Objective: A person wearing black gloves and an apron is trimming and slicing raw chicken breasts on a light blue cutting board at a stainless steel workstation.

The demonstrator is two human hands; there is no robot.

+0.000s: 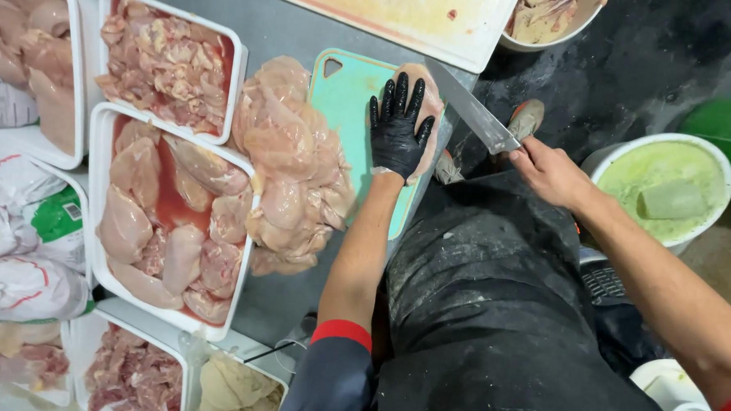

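Chicken breast (427, 101) lies under the flat, open left hand (397, 131); right hand (549, 171) grips the knife (471, 110)

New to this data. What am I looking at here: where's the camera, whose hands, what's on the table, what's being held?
There is no robot here. One camera sits on a person's head and looks down, so both arms reaching into view are that person's own, above their dark apron.

The left hand wears a black glove and lies flat on a piece of raw chicken that rests on a teal cutting board. The right hand is bare and its fingers are closed round the handle of a large knife, whose blade points toward that piece.

Beside the board lies a loose pile of chicken breasts on the grey table. Further left, white trays hold more raw chicken. On the floor at the right stands a white bucket with greenish liquid.
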